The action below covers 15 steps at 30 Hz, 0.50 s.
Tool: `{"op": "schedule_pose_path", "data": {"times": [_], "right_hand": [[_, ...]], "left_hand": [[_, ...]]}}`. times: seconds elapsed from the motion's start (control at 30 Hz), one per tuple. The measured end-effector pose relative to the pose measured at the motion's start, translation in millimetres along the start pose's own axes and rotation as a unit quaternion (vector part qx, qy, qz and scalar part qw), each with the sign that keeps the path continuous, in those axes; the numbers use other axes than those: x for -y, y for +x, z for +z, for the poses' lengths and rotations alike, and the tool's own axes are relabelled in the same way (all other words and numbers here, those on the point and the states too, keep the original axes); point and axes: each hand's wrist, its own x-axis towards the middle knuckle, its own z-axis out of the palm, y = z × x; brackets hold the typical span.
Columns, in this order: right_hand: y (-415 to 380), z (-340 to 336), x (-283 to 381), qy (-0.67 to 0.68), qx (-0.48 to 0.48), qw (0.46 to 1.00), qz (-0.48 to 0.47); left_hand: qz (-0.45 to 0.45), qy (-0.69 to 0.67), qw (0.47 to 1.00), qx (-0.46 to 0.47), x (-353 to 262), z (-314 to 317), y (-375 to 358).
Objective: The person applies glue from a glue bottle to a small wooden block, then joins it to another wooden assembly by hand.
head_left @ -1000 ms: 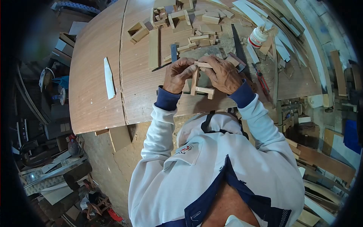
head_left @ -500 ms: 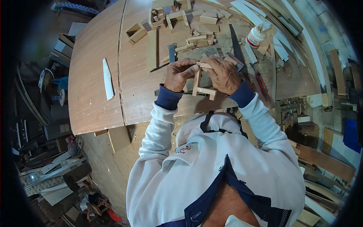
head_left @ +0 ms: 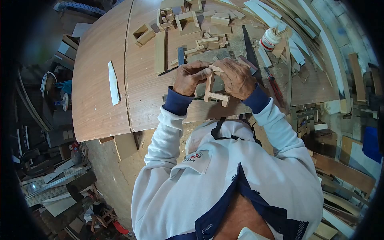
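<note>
Between my two hands, near the front edge of the wooden table, is a small wooden frame (head_left: 219, 96) made of joined light strips. My left hand (head_left: 191, 77) pinches its upper left part with thumb and fingers. My right hand (head_left: 236, 78) is closed on the frame's upper right part, its fingers bent over the top strip. The lower strip and a short end block stick out below my hands. Some of the frame is hidden by my fingers.
Small wood blocks (head_left: 208, 41) and open wooden boxes (head_left: 188, 23) lie beyond my hands. A white bottle (head_left: 270, 39), a saw blade (head_left: 249, 46) and a red-handled tool (head_left: 274, 85) are to the right. A white strip (head_left: 114, 83) lies on the table (head_left: 96, 100) at left.
</note>
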Motion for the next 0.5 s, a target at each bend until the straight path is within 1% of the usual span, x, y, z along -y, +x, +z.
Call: {"op": "schedule_pose_path", "data": {"times": [0.1,0.2,0.27,0.5], "right_hand": [[-2.0,2.8,-2.6,-0.014,-0.027,0.999,-0.017],[-0.1,0.0,-1.3,0.013,-0.015,1.0,-0.001],[-0.2,-1.0,-1.6,0.053,-0.005,0.998,0.029],[-3.8,4.9,-6.8,0.081,0.007,0.995,0.065]], "left_hand": [[-0.019,0.005,1.0,0.001,-3.8,1.2,-0.3],[-0.015,0.018,1.0,-0.001,-3.9,1.7,0.2],[0.008,0.036,0.999,0.009,0.9,-0.7,2.5],[0.004,0.04,0.999,0.013,1.6,0.2,4.6]]}}
